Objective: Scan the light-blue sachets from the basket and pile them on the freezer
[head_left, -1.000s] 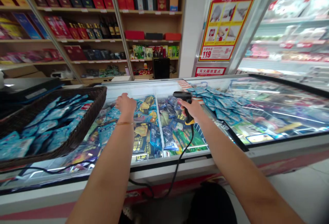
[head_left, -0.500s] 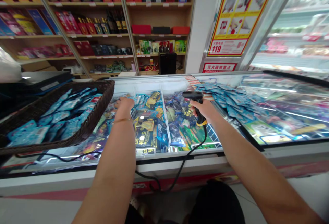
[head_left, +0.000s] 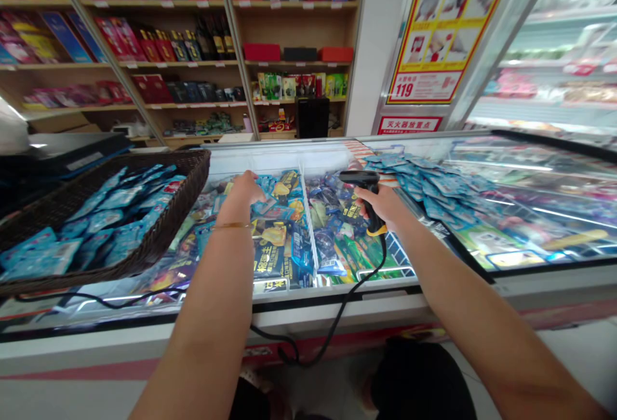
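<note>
My right hand (head_left: 378, 205) is wrapped round the grip of a black handheld barcode scanner (head_left: 360, 179), its head pointing left and its cable hanging down in front. My left hand (head_left: 247, 190) hovers over the glass-topped freezer, left of the scanner, its fingers closed and partly hidden. At its thumb shows a small blue packet (head_left: 265, 207), partly covered by the hand. To the left, a brown wicker basket (head_left: 186, 198) holds many blue packets. On the right, a loose pile of similar blue packets (head_left: 434, 185) lies on the freezer glass.
Beneath the glass of the chest freezer (head_left: 337, 301) lie bagged frozen goods, split by a white wire divider (head_left: 309, 221). The scanner cable (head_left: 337, 317) loops over the front edge. Behind stand wooden shelves (head_left: 187, 63) with boxes and bottles, and a red-yellow poster (head_left: 448, 28).
My left hand has moved a little to the right and up, towards the scanner, with the blue packet. My right hand and the scanner stay almost in place; the view shifts slightly.
</note>
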{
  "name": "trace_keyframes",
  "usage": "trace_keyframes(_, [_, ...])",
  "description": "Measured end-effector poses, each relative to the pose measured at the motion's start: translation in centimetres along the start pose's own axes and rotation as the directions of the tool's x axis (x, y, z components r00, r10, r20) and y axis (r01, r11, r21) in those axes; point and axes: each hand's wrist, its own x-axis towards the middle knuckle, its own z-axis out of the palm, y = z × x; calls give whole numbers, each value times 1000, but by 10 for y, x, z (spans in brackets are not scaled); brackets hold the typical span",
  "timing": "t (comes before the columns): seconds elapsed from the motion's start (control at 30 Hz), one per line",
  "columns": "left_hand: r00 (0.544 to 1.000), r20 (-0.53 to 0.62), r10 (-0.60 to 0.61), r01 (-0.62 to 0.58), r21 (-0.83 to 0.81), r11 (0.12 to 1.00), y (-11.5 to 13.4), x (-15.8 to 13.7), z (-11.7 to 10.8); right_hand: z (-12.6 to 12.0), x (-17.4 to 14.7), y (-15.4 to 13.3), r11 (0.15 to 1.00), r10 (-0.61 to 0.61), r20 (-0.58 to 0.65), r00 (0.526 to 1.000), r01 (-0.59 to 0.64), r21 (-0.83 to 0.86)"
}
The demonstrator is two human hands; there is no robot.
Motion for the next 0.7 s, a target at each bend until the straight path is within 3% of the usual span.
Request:
trace_keyframes(0.23, [954, -18, 300, -298, -195, 935, 37, -25, 32, 0, -1, 0, 1000, -9, -1, 1000, 9, -19])
trace_keyframes(0.4, [936, 149, 317, -287, -195, 938, 46, -36, 50, -1, -1, 2, 999, -32, -1, 999, 32, -12])
trace_keyframes(0.57, [892, 104, 439, -406, -240, 882, 46, -45, 51, 2, -6, -2, 998, -40, 27, 999, 41, -37])
trace_keyframes(0.7, [911, 168, 377, -315, -309, 898, 47, -49, 55, 3, -8, -3, 997, -44, 40, 998, 46, -57])
